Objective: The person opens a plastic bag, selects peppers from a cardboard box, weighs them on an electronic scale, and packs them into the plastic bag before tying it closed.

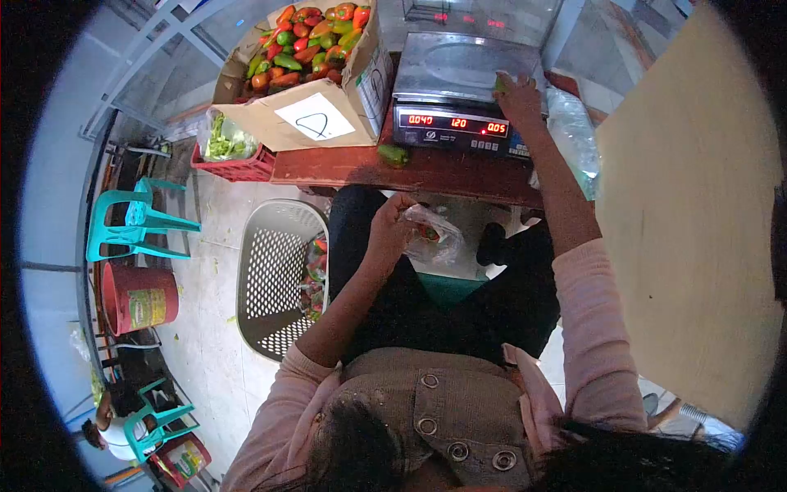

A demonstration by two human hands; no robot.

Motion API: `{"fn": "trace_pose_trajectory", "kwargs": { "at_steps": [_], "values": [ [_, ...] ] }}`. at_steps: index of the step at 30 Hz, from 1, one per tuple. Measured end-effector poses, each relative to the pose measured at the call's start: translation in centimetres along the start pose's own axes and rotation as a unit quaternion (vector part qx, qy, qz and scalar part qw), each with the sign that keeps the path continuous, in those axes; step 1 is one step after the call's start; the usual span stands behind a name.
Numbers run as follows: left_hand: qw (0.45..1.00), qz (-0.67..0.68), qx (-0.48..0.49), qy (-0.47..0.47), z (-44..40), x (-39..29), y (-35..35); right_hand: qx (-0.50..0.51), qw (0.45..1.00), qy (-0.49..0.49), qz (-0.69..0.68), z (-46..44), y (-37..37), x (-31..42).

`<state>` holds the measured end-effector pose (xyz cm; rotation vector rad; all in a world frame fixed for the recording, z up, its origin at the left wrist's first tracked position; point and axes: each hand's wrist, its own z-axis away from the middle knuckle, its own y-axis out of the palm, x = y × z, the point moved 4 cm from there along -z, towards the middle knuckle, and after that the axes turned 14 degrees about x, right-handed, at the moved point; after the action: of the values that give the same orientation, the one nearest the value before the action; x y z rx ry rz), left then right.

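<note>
My left hand (pixel 393 227) is closed on the rim of a clear plastic bag (pixel 434 238) above my lap, with something red and green inside. My right hand (pixel 518 97) is at the right side of the metal scale (pixel 459 67), its fingers round a green pepper (pixel 501 83). Red lit digits show on the scale's display. Left of the scale, a cardboard box (pixel 311 119) holds several red, orange and green peppers (pixel 307 45). One green pepper (pixel 393 155) lies on the red table (pixel 328 168) in front of the scale.
A light laundry-type basket (pixel 283 246) with bagged peppers stands at my left. Beyond it are a teal chair (pixel 139 217), a red bucket (pixel 141 299) and a seated person (pixel 119 430). Clear plastic bags (pixel 567 135) lie right of the scale, near a wooden panel (pixel 689 205).
</note>
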<state>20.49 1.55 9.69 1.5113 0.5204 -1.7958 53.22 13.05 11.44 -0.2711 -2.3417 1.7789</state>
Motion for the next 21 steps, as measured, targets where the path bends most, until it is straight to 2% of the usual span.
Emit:
{"fn": "trace_pose_trajectory", "kwargs": {
  "at_steps": [1, 4, 7, 9, 11, 13, 15, 18, 21],
  "values": [
    [1.000, 0.001, -0.004, -0.003, -0.1, 0.0, -0.1, 0.008, 1.000, -0.008, -0.016, -0.3, 1.4, -0.3],
    [1.000, 0.011, -0.005, -0.006, -0.1, -0.8, -0.1, -0.050, 0.994, -0.097, 0.014, -1.1, 3.3, 0.1],
    [1.000, 0.029, 0.000, 0.002, 0.2, -1.8, 0.0, 0.033, 0.957, -0.062, -0.282, 1.0, 0.9, 0.5],
    [0.999, 0.032, -0.008, 0.017, 0.5, -1.7, 0.1, 0.078, 0.826, -0.093, -0.550, 5.4, -3.4, 2.1],
    [0.998, 0.040, -0.012, 0.037, 0.5, -0.6, 0.4, 0.254, 0.712, -0.001, -0.654, 12.4, -8.0, 4.2],
    [0.999, 0.035, -0.022, 0.031, 0.2, 0.4, 1.0, 0.298, 0.680, -0.089, -0.664, 18.3, -10.5, 6.7],
    [0.999, 0.018, -0.039, -0.003, -0.1, 1.1, 1.7, 0.341, 0.690, -0.189, -0.610, 23.2, -10.1, 8.1],
    [0.984, -0.157, -0.067, 0.058, 0.1, 1.1, 2.7, 0.308, 0.752, -0.171, -0.557, 26.6, -10.9, 10.1],
    [0.983, -0.179, -0.036, 0.028, 1.1, 0.2, 3.8, 0.277, 0.797, -0.064, -0.533, 27.7, -8.4, 11.0]
  ]
}}
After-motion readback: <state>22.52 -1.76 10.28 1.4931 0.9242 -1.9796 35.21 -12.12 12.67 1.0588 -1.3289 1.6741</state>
